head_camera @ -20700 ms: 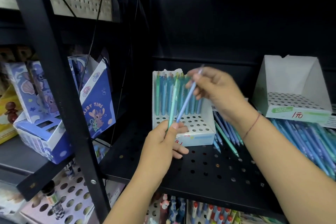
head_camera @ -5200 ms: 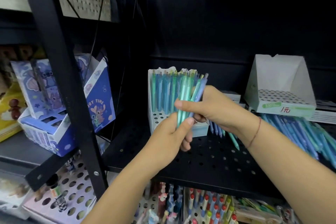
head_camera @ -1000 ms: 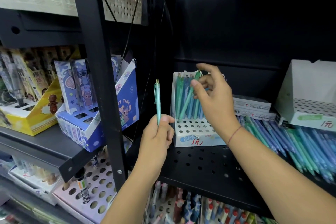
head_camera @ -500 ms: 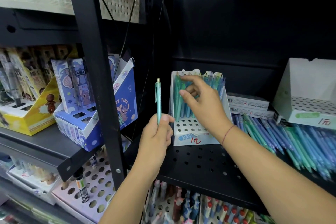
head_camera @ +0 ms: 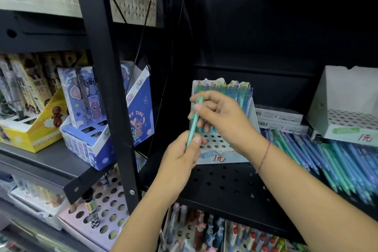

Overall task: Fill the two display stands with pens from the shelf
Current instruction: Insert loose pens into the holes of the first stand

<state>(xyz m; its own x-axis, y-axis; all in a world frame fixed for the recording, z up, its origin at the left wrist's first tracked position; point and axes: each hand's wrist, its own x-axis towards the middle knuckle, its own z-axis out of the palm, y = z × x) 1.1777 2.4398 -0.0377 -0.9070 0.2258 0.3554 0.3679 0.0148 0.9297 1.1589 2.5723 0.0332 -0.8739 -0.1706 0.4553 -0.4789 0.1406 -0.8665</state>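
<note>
Right hand withdrawn from the pen rows, where it was half a second ago, now meeting the left hand on a single teal pen in front of the left display stand, just at 12 o'clock of frame centre. Left hand: fingers and thumb curled round the pen's lower end. Right hand: thumb and forefinger pinching the upper barrel, the other fingers loosely bent. Pen: tilted, clip end uppermost, not yet seated. Left stand: back rows packed with teal and blue pens, front holes of its perforated base still bare; judged more than half filled. Right display stand, at 3 o'clock: no pen visible in its holes; judged not yet begun. Loose pens, at 4 o'clock: a large heap lying on the black perforated shelf, so ample stock remains. Writing: left stand front reads "COLOR BLOCKING" with a red "1元"; right stand front carries a red "1元" and a green label too blurred to read. Flat white boxes between the stands bear barcodes, text illegible. Blue carton, at 9 o'clock, shows "BY TIME", its first letters hidden by the upright.
</note>
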